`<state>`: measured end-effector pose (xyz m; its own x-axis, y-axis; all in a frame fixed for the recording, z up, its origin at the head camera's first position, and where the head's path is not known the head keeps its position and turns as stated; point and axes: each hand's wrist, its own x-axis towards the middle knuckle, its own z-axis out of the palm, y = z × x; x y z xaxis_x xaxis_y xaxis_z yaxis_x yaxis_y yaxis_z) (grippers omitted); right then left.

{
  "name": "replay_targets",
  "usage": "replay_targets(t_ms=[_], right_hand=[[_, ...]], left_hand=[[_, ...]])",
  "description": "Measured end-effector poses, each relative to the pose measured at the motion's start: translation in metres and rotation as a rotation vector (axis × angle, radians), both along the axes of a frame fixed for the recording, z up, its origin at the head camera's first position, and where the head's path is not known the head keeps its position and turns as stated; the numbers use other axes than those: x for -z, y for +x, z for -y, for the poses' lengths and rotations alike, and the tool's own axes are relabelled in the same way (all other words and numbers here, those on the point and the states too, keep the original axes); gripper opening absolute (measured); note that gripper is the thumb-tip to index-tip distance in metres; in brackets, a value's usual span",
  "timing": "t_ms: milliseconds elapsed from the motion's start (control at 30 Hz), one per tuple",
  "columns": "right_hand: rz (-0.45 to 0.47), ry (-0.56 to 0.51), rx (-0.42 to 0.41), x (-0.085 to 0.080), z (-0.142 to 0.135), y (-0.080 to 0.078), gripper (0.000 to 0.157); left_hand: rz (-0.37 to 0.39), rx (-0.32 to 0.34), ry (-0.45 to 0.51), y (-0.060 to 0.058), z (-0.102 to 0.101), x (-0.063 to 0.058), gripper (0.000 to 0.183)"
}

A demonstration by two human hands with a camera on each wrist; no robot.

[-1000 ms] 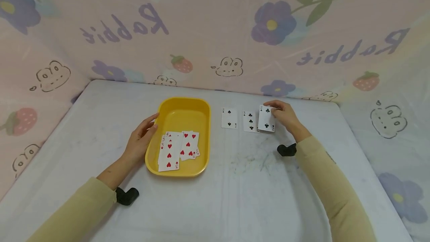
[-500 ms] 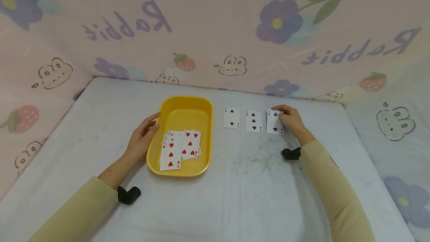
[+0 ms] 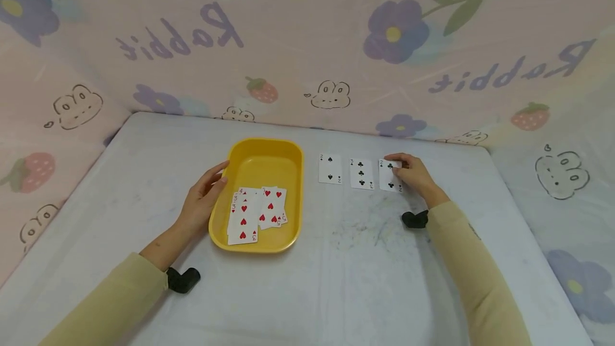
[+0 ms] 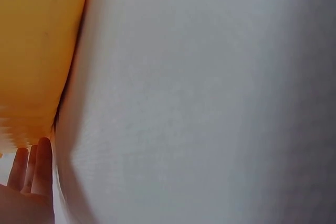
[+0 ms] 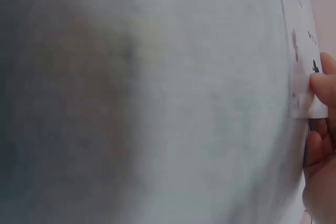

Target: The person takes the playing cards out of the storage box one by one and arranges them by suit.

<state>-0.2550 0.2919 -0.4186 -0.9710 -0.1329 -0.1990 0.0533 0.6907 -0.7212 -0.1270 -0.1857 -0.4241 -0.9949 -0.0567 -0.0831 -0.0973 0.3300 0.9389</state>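
My left hand (image 3: 204,191) rests its fingers against the left side of a yellow tray (image 3: 299,196). In the left wrist view its fingers (image 4: 44,166) lie fairly straight along the tray's outer wall (image 4: 42,35). My right hand (image 3: 415,175) pinches the two of clubs (image 3: 388,176), thumb on its face. In the right wrist view the thumb (image 5: 323,88) overlaps this playing card's near end. The three of clubs (image 3: 361,174) lies just left of it, and the two of spades (image 3: 330,168) lies beyond that, all face up in a row.
Inside the tray, several heart cards (image 3: 243,223) overlap at the near left, with a five of hearts (image 3: 271,207) beside them. A white cloth covers the table (image 3: 317,292). A printed curtain (image 3: 288,31) rises behind and at both sides.
My right hand has shifted the two of clubs rightward, off the three of clubs and down into the row. The left hand stays at the tray.
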Motion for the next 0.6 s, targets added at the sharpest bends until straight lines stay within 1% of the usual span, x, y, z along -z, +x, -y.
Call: replay_targets(t_ms=[200,433,533,600], right_hand=[[0.015,0.01,-0.035,-0.003,0.004,0.002,0.043],[-0.026,0.039,-0.103,-0.006,0.005,0.006,0.043],[-0.031,0.056,-0.109,-0.008,0.006,0.007,0.043],[-0.011,0.045,-0.091,-0.011,0.007,0.008,0.045]], left_hand=[[-0.011,0.009,-0.014,0.001,0.002,0.0,0.049],[-0.015,0.01,-0.004,0.0,0.002,-0.001,0.048],[-0.008,0.009,0.005,0.0,0.001,-0.002,0.049],[-0.003,0.007,0.007,0.001,0.0,-0.002,0.049]])
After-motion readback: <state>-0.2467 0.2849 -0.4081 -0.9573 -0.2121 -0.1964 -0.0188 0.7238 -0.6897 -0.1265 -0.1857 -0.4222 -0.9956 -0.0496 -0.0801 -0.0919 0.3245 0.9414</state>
